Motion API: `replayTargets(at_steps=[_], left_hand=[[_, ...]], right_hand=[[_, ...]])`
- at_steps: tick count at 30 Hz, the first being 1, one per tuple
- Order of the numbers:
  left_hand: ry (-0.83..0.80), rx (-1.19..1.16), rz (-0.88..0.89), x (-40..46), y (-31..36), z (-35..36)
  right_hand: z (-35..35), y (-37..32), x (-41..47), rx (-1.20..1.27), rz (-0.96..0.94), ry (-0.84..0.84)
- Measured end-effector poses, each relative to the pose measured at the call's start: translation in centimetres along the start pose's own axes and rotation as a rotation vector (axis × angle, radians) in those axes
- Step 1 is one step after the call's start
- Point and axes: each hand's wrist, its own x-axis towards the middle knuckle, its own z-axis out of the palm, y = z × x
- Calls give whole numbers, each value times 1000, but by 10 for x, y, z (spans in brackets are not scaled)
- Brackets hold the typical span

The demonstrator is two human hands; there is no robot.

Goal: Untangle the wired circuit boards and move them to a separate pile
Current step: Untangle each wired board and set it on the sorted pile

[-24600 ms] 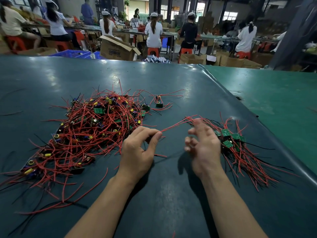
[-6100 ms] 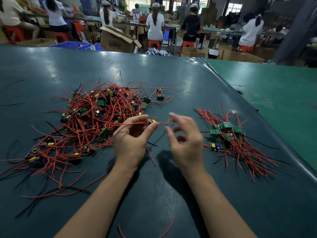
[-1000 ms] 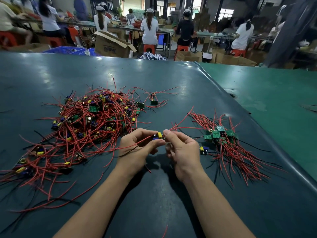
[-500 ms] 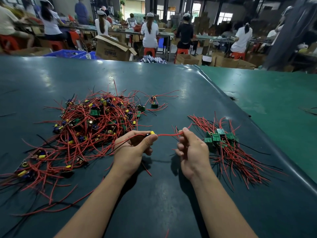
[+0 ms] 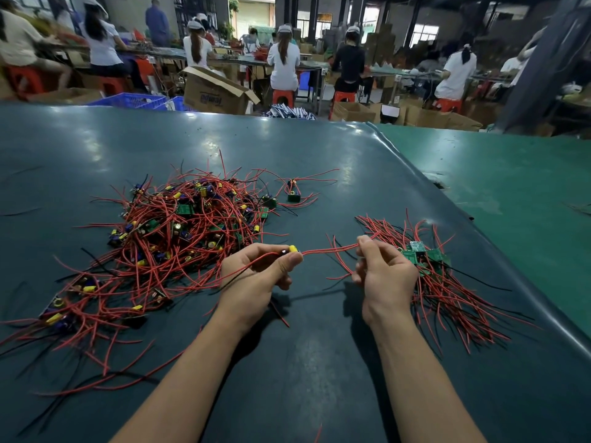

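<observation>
Head view shows my left hand [image 5: 256, 276] pinching a small circuit board [image 5: 289, 251], its yellow capacitor poking out above my thumb, while my right hand [image 5: 383, 276] is curled around that board's red wires [image 5: 332, 249], which run taut between the two hands. The board sits above the dark table mat [image 5: 287, 378], between the tangled pile [image 5: 172, 238] on my left and the sorted pile [image 5: 438, 276] on my right, which lies partly behind my right hand.

To do this well, I judge I should keep the left pinch firm on the board's edges rather than on the capacitor, and let the wires slide through my right fingers so they straighten instead of kinking. One red lead trails from under my left hand back toward the tangle; whether it is snagged there I cannot tell, so I would lift slowly and watch for other boards being dragged along. Once free, I would lay it with its wires parallel to those already sorted.
</observation>
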Motion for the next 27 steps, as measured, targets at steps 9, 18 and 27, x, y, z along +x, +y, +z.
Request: replayTargets(at_steps=[9, 18, 27], left_hand=[[-56, 16, -39, -1, 3, -2], [70, 24, 23, 3, -4, -3], [232, 314, 284, 9, -16, -9]], right_hand=[[-3, 5, -3, -508, -617, 152], [-3, 0, 2, -292, -380, 219], [18, 14, -46, -656, -928, -425]])
